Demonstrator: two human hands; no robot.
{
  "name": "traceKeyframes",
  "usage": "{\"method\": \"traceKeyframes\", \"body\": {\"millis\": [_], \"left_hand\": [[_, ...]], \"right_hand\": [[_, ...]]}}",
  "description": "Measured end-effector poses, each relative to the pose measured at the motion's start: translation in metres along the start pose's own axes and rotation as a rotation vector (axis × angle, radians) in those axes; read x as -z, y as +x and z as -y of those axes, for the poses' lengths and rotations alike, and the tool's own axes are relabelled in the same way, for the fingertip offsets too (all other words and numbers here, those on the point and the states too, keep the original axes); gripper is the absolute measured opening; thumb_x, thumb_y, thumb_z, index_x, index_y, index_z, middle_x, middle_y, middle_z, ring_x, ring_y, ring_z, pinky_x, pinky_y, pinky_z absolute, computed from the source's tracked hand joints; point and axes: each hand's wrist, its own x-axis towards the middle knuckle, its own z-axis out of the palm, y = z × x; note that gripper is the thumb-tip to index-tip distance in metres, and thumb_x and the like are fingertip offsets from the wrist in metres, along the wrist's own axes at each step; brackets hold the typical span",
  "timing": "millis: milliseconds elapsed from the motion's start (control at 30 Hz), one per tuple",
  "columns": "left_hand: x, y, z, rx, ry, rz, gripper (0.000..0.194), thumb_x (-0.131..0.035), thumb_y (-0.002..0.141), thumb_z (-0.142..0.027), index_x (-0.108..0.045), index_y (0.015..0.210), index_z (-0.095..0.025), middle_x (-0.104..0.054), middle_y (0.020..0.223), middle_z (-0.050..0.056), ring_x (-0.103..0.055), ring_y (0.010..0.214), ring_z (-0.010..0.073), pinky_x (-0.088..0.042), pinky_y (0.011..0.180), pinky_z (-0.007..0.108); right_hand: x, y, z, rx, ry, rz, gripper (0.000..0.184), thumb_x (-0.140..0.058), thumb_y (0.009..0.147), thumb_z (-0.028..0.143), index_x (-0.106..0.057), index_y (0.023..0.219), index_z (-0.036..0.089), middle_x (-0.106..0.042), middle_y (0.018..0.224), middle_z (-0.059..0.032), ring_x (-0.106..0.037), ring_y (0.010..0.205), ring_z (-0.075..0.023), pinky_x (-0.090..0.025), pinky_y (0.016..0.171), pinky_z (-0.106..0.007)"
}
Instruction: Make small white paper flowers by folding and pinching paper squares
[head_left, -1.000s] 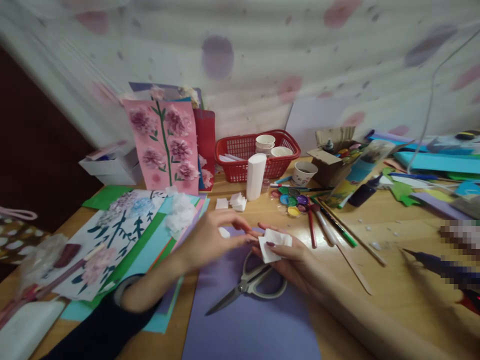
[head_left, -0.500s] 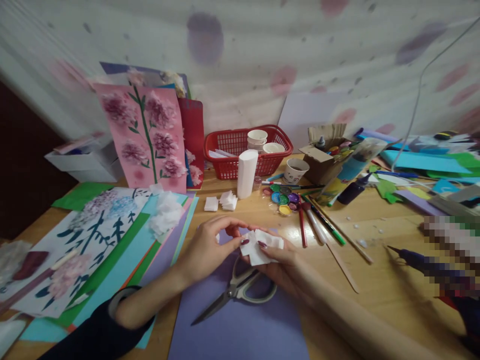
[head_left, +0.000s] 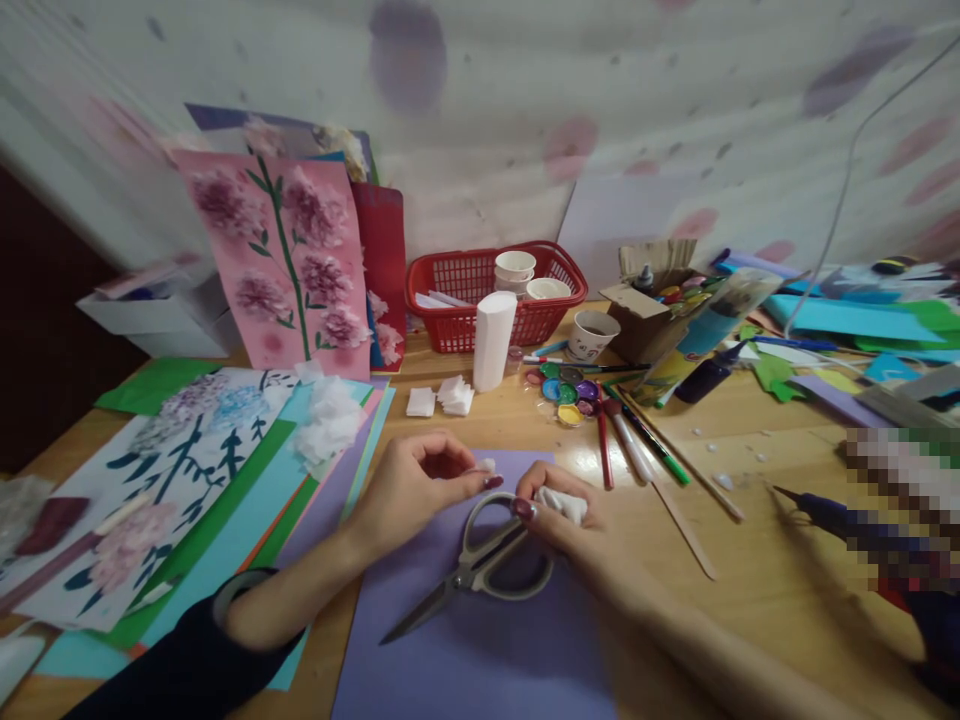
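Left hand (head_left: 416, 490): I have its thumb and fingertips pinched on a small white piece (head_left: 486, 466), just beyond the handles of the scissors

Right hand (head_left: 574, 530): I see its fingers curled around a crumpled white wad (head_left: 564, 506), at the right-hand handle end of the scissors; from here I cannot tell whether it touches them

Scissors (head_left: 461, 580): my landmark, lying slightly open on a purple sheet (head_left: 457, 665), blades toward the lower left

White squares: I make out two small stacks, one flat (head_left: 421, 402) and one fanned (head_left: 456, 395), beyond the scissors on the wooden surface (head_left: 750, 560)

White roll (head_left: 493, 342): upright, farther beyond the scissors, in front of a red basket (head_left: 525, 332) with paper cups in it

Paint pots (head_left: 570, 395): beyond the scissors and to their right, near several brushes

White fluff (head_left: 326, 425): on coloured sheets, left of the scissors

Dark tool (head_left: 825, 515): well to the right of the scissors, pointed tip facing them, its body partly pixelated in my view
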Motion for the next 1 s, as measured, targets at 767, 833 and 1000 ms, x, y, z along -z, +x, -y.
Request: {"method": "traceKeyframes", "body": {"millis": [767, 833, 1000], "left_hand": [[0.007, -0.007, -0.014, 0.053, 0.091, 0.304, 0.023, -0.077, 0.068, -0.030, -0.059, 0.065, -0.015, -0.059, 0.064, -0.003, -0.052, 0.059, 0.0101, -0.042, 0.055, 0.021], [0.013, -0.004, -0.018, 0.041, 0.096, 0.329, 0.017, -0.069, 0.076, -0.032, -0.066, 0.073, -0.015, -0.065, 0.069, 0.000, -0.057, 0.064, 0.0121, -0.045, 0.059, 0.023], [0.023, -0.002, -0.029, -0.090, 0.253, 0.308, 0.016, -0.060, 0.079, -0.021, -0.073, 0.074, -0.015, -0.070, 0.081, 0.004, -0.063, 0.076, 0.0145, -0.048, 0.067, 0.024]], "right_hand": [[-0.004, -0.008, 0.014, 0.063, -0.336, 0.019, 0.030, -0.062, 0.082, 0.046, -0.064, 0.079, 0.016, -0.056, 0.065, 0.0012, -0.049, 0.057, -0.0112, -0.038, 0.055, -0.022], [-0.004, -0.007, 0.014, 0.087, -0.358, 0.004, 0.028, -0.060, 0.084, 0.043, -0.065, 0.080, 0.016, -0.058, 0.065, 0.0005, -0.051, 0.057, -0.0117, -0.040, 0.055, -0.022], [-0.004, -0.005, 0.010, 0.163, -0.423, -0.049, 0.024, -0.058, 0.086, 0.037, -0.069, 0.080, 0.016, -0.064, 0.066, -0.0017, -0.057, 0.059, -0.0132, -0.045, 0.056, -0.023]]}}
